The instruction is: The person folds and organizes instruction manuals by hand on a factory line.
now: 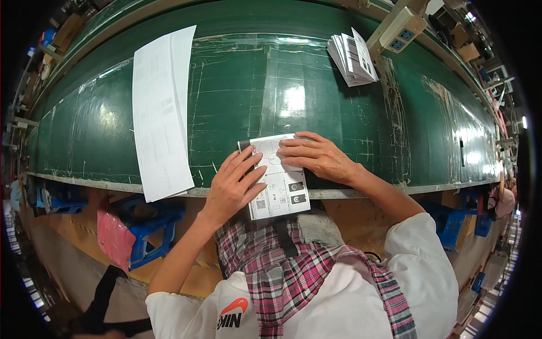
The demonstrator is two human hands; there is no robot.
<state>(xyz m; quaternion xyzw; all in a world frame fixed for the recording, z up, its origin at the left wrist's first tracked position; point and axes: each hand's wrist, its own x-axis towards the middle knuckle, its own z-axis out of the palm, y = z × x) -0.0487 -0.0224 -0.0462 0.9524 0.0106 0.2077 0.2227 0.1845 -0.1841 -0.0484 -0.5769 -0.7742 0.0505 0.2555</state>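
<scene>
A printed white sheet point(275, 195), looking folded, lies at the table's near edge and hangs partly over it. On its left side rests my left hand point(234, 178), flat with fingers spread. My right hand point(316, 155) lies across its upper right part, fingers stretched out and close together. Neither hand grasps anything. Further left on the green table point(231, 85) is a stack of long white sheets point(161, 113), its lower end past the near edge. A pile of folded printed leaflets point(353, 58) stands fanned out at the back right.
A post with a socket box point(402, 31) rises behind the leaflets. A thin dark object point(461, 151) lies on the right of the table. Blue stools point(152, 231) stand below the near edge, one beside a pink cloth point(114, 234). A dark-clothed limb shows at lower left.
</scene>
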